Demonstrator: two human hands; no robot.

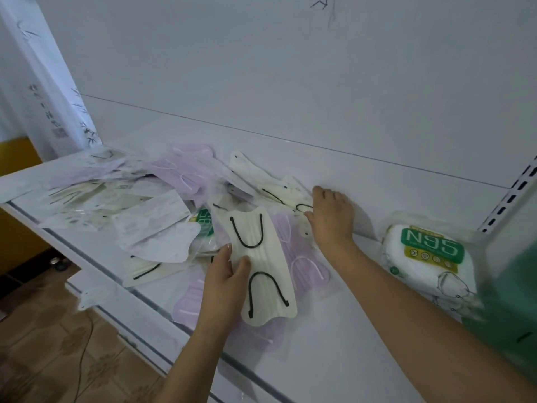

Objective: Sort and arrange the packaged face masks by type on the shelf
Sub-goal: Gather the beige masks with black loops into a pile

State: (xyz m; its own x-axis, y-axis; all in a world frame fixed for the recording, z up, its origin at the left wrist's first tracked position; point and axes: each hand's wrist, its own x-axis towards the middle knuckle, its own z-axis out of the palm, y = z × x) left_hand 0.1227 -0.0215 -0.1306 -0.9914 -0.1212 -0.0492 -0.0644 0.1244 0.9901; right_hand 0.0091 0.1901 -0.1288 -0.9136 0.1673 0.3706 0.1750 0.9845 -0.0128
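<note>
left of the n95 pack [429,251], which is stood at the shelf's [363,330] right end, a loose heap of packaged masks [151,210] is spread. a cream mask with black ear loops [261,266] is pinched by the left hand [225,283] at the heap's near edge. the right hand [329,218] is laid on the heap's right edge with fingers extended; whether anything is gripped cannot be told. sorting seems barely begun; next, a clear spot for cream masks is called for.
</note>
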